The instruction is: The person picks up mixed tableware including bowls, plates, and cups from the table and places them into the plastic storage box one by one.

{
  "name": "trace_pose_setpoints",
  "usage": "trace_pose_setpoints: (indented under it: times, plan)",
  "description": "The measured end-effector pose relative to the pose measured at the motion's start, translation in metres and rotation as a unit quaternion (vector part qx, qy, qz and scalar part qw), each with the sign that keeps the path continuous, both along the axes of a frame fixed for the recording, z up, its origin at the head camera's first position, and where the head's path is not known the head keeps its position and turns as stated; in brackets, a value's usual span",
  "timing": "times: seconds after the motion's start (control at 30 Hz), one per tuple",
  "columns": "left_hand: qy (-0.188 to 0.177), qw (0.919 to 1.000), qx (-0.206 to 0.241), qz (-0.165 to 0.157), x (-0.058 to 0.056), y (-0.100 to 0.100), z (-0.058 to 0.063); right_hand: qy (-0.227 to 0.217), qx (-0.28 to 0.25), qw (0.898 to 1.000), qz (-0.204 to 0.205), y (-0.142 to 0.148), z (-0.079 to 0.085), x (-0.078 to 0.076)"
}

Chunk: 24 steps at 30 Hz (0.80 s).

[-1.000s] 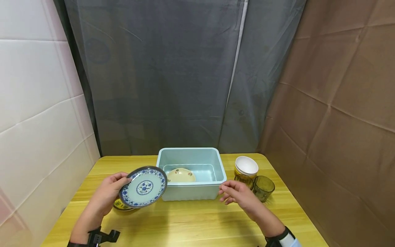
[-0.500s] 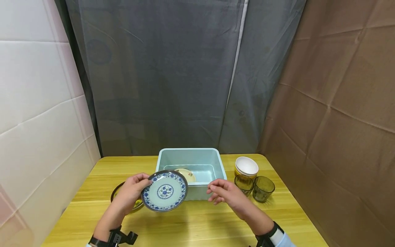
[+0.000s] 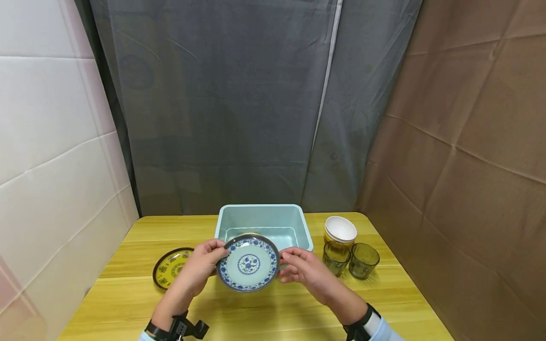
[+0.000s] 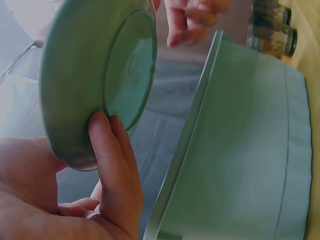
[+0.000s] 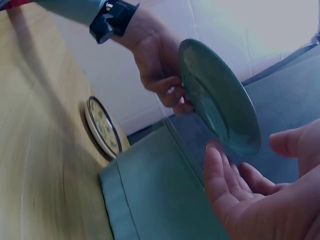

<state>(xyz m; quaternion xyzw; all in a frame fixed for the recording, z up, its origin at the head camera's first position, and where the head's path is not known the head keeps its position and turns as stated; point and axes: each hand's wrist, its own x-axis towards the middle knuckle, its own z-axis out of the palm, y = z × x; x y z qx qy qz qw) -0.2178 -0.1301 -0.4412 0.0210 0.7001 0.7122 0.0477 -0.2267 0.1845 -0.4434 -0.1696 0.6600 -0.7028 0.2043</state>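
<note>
In the head view my left hand (image 3: 200,266) grips the left rim of a blue-and-white plate (image 3: 248,263), thumb on the patterned face and fingers behind. The plate is tilted up in front of the light-blue basin (image 3: 226,226), above the table. Its plain green underside (image 4: 80,75) fills the upper left of the left wrist view. My right hand (image 3: 304,272) is at the plate's right rim, thumb and fingers spread about the edge. In the right wrist view a gap shows between that thumb and the rim; whether the fingertips touch the underside I cannot tell.
A yellow patterned plate (image 3: 171,269) with a dark rim lies on the wooden table (image 3: 128,265) at the left. To the right of the basin stand stacked white bowls (image 3: 341,228) and two dark-tinted glasses (image 3: 364,261). Cloth walls enclose the back and sides.
My left hand has carried the blue-and-white plate rightward to in front of the basin, uncovering the yellow plate. My right hand has moved left to its rim. The cream plate in the basin is now mostly hidden.
</note>
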Motion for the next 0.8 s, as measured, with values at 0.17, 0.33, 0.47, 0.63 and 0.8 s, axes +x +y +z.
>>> trace_pose_setpoints:
  times: [0.17, 0.33, 0.47, 0.63, 0.8]
  plan:
    - [-0.003, 0.9998, 0.016, -0.013, 0.001, 0.011, -0.002, -0.020, -0.036, 0.999, 0.005, -0.001, -0.001, 0.000]
    - [-0.007, 0.9996, 0.025, -0.010, 0.001, 0.018, -0.005, -0.041, -0.060, 0.997, 0.015, 0.000, -0.002, -0.001]
    - [-0.010, 0.9994, 0.031, -0.011, 0.001, 0.023, -0.007, -0.049, -0.069, 0.996, 0.021, 0.001, -0.003, -0.001]
    - [-0.010, 0.9992, 0.038, -0.009, 0.001, 0.029, -0.008, -0.062, -0.073, 0.995, 0.015, 0.002, -0.002, -0.002]
    - [-0.010, 0.9988, 0.046, -0.014, 0.001, 0.032, -0.009, -0.068, -0.086, 0.994, 0.015, 0.002, -0.003, -0.002]
